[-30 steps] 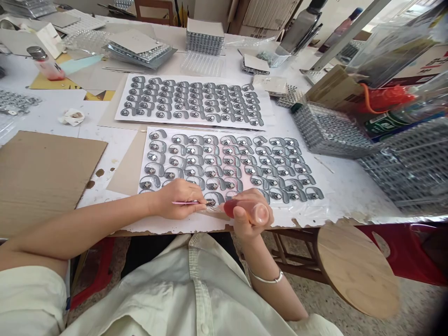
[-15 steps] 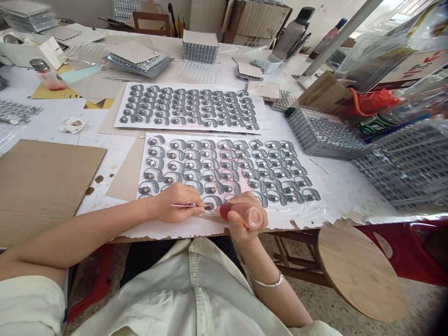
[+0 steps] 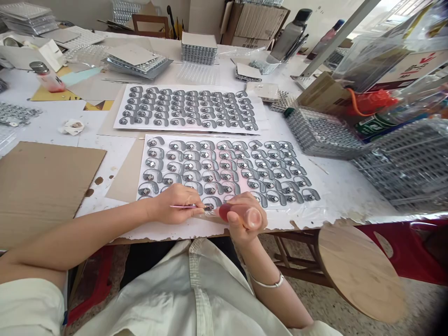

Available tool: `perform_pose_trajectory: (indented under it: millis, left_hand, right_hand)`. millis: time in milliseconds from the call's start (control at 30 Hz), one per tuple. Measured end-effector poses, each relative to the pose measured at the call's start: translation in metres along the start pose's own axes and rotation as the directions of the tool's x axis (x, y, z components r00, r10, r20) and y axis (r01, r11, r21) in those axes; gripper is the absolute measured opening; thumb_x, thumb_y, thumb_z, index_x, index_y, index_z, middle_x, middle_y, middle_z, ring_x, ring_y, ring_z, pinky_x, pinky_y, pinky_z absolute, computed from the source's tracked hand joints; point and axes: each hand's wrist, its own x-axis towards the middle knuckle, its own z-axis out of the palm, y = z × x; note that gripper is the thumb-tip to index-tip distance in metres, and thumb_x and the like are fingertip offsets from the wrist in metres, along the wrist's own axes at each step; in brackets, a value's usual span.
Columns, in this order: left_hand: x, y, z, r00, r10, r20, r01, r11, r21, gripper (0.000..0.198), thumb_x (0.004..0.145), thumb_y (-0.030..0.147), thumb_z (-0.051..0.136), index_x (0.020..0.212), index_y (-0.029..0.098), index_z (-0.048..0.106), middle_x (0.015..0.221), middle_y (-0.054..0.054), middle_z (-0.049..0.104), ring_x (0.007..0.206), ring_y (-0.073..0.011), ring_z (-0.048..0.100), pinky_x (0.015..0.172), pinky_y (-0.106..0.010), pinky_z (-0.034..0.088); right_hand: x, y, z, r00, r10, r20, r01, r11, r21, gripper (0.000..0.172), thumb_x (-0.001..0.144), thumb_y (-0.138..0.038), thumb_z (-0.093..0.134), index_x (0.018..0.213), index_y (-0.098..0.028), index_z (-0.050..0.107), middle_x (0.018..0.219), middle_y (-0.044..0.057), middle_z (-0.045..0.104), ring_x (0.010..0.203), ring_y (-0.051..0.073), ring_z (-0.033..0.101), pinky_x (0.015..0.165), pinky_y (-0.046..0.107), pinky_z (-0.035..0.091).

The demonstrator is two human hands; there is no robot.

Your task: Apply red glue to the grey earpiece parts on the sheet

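My left hand (image 3: 177,203) pinches thin pink tweezers (image 3: 185,206) whose tip rests on a grey metal piece (image 3: 210,203) in the front row of the near white sheet (image 3: 325,186). That sheet carries several rows of grey hook-shaped pieces with shiny round centres. My right hand (image 3: 247,219) is wrapped round a small squeeze bottle of red liquid (image 3: 231,212), its nozzle pointing left at the same piece. A second sheet of like pieces (image 3: 189,107) lies behind the first.
A brown cardboard sheet (image 3: 42,182) lies at the left. Perforated metal trays (image 3: 322,133) stand at the right, stacked trays (image 3: 200,46) at the back. A pink bottle (image 3: 47,77) lies far left. A round wooden stool (image 3: 357,270) sits at my right knee.
Both hands hold their places on the same front-row piece. My head has tipped up a little, so the table has slid slightly down in view.
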Motion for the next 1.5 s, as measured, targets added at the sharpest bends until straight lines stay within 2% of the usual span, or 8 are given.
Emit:
perform_pose_trajectory:
  millis: [467, 967, 1033, 1133, 1200, 1267, 1367, 1500]
  left_hand:
    - [0.0, -0.002, 0.0, 1.0, 0.015, -0.007, -0.015, 1.0, 0.004, 0.019, 0.09, 0.025, 0.053, 0.08, 0.013, 0.063, 0.067, -0.005, 0.066, 0.06, -0.0114, 0.059, 0.055, -0.02, 0.042]
    - [-0.002, -0.005, 0.002, 1.0, 0.012, -0.029, -0.012, 1.0, -0.012, 0.014, 0.088, 0.022, 0.056, 0.079, 0.013, 0.063, 0.07, -0.005, 0.068, 0.062, -0.011, 0.062, 0.057, -0.02, 0.045]
    - [-0.002, -0.004, 0.002, 0.999, 0.028, -0.035, -0.028, 1.0, -0.005, 0.013, 0.088, 0.021, 0.057, 0.079, 0.014, 0.063, 0.071, -0.005, 0.069, 0.064, -0.0112, 0.064, 0.058, -0.019, 0.047]
    - [0.002, 0.001, -0.001, 0.993, 0.085, -0.084, -0.084, 0.996, 0.025, 0.004, 0.086, 0.017, 0.06, 0.082, 0.015, 0.061, 0.074, -0.004, 0.071, 0.068, -0.0112, 0.067, 0.06, -0.018, 0.051]
    - [0.006, 0.007, -0.003, 0.978, 0.143, -0.15, -0.132, 0.988, 0.083, 0.003, 0.084, 0.015, 0.062, 0.087, 0.015, 0.061, 0.076, -0.004, 0.072, 0.071, -0.0111, 0.068, 0.062, -0.017, 0.053]
    - [0.011, 0.014, -0.004, 0.962, 0.204, -0.184, -0.166, 0.966, 0.2, 0.009, 0.083, 0.015, 0.064, 0.091, 0.015, 0.06, 0.079, -0.004, 0.073, 0.073, -0.0109, 0.069, 0.064, -0.017, 0.055]
    - [0.02, 0.023, 0.0, 0.962, 0.259, -0.089, -0.207, 0.901, 0.382, 0.013, 0.083, 0.015, 0.062, 0.095, 0.013, 0.06, 0.086, -0.005, 0.073, 0.075, -0.0113, 0.07, 0.064, -0.018, 0.056]
    - [0.034, 0.035, 0.018, 0.956, 0.292, 0.035, -0.277, 0.852, 0.444, 0.011, 0.088, 0.016, 0.051, 0.094, 0.011, 0.059, 0.086, -0.006, 0.072, 0.07, -0.0116, 0.068, 0.056, -0.02, 0.055]
  right_hand:
    - [-0.001, 0.001, 0.0, 1.0, -0.024, 0.009, 0.024, 1.0, -0.018, 0.015, 0.081, -0.027, 0.064, 0.088, -0.015, 0.057, 0.072, 0.003, 0.06, 0.063, 0.015, 0.054, 0.054, 0.032, 0.047]
    - [-0.001, 0.002, -0.002, 0.996, 0.076, -0.051, -0.076, 0.997, 0.015, 0.015, 0.082, -0.033, 0.062, 0.081, -0.019, 0.058, 0.068, 0.001, 0.058, 0.059, 0.014, 0.052, 0.053, 0.031, 0.043]
    - [0.003, 0.005, -0.008, 0.967, 0.133, -0.218, -0.12, 0.99, 0.071, 0.023, 0.083, -0.04, 0.06, 0.075, -0.019, 0.056, 0.064, 0.0, 0.054, 0.057, 0.014, 0.052, 0.051, 0.03, 0.043]
    - [0.018, 0.015, -0.027, 0.826, 0.333, -0.455, -0.249, 0.939, 0.236, 0.036, 0.083, -0.054, 0.054, 0.071, -0.02, 0.051, 0.062, -0.001, 0.049, 0.053, 0.013, 0.051, 0.042, 0.025, 0.04]
    - [0.029, 0.023, -0.046, 0.718, 0.524, -0.458, -0.372, 0.845, 0.384, 0.045, 0.079, -0.065, 0.053, 0.078, -0.02, 0.053, 0.067, -0.001, 0.05, 0.049, 0.011, 0.049, 0.036, 0.023, 0.035]
    - [0.039, 0.032, -0.063, 0.656, 0.624, -0.425, -0.422, 0.77, 0.478, 0.052, 0.073, -0.07, 0.056, 0.089, -0.021, 0.054, 0.069, -0.001, 0.051, 0.045, 0.01, 0.046, 0.033, 0.022, 0.034]
    - [0.046, 0.044, -0.079, 0.661, 0.635, -0.401, -0.416, 0.754, 0.508, 0.047, 0.071, -0.064, 0.063, 0.087, -0.02, 0.054, 0.07, -0.001, 0.052, 0.049, 0.011, 0.05, 0.034, 0.022, 0.037]
    - [0.049, 0.049, -0.071, 0.677, 0.668, -0.309, -0.452, 0.708, 0.542, 0.038, 0.07, -0.055, 0.067, 0.082, -0.02, 0.056, 0.078, 0.0, 0.055, 0.051, 0.011, 0.055, 0.035, 0.021, 0.037]
